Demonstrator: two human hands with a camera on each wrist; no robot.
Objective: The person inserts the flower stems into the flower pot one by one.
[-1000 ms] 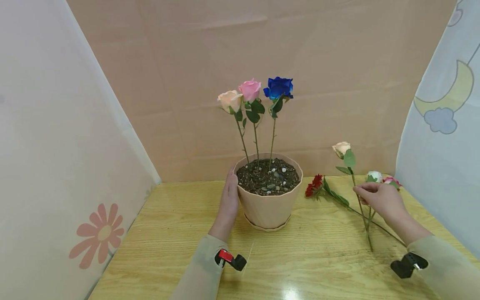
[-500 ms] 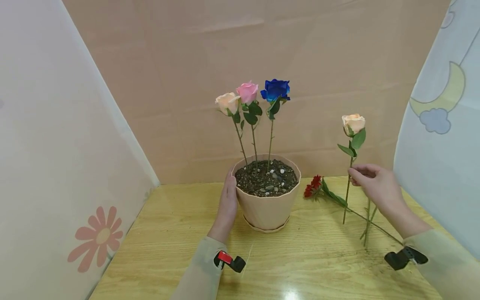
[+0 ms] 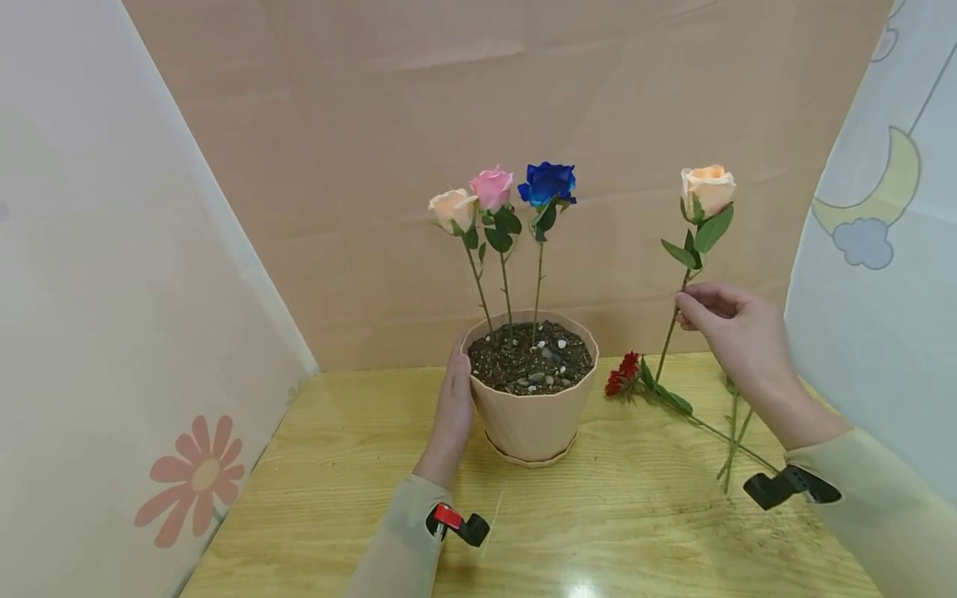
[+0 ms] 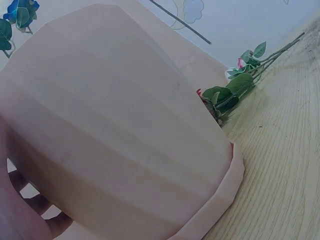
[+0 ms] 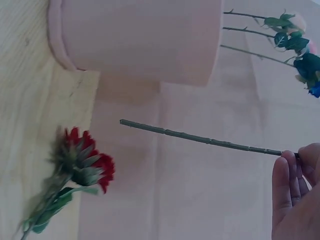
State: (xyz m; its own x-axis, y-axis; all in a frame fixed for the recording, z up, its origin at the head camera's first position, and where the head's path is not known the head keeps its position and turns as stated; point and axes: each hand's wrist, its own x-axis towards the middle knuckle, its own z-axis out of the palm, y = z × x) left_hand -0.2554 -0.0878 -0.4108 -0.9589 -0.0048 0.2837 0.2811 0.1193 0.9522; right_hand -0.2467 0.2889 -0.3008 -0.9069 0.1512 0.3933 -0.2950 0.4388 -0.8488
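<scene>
Head view: pot [image 3: 532, 423] of dark soil on its saucer [image 3: 531, 463], mid-tabletop [image 3: 336, 498]. Three stems stand in the soil, toward the back: cream rose [image 3: 452, 210] at left, leaning outward; pink rose [image 3: 492, 188] just beside it; blue rose [image 3: 548, 183] a little apart. Front and right of the soil carry pebbles and no stem.

Fourth bloom, a peach rose [image 3: 707, 191], is up in the air right of the pot, not yet planted. Left lying: red flower [image 3: 622, 375], head near the pot, and two crossed stems [image 3: 729, 457] farther right. Their heads are hidden from above; left wrist view shows white and pink petals [image 4: 241, 63] there. My reckoning: about half done, three in, one in hand, three on the tabletop.

Hands well apart. Left hand [image 3: 453, 403] lies along the pot's left wall, fingers extended against it, seemingly steadying. Right hand [image 3: 748, 336] pinches the peach rose's stem between thumb and fingertips, below the leaves. Right wrist view: the stem's cut end hangs free, touching neither pot nor red flower.
</scene>
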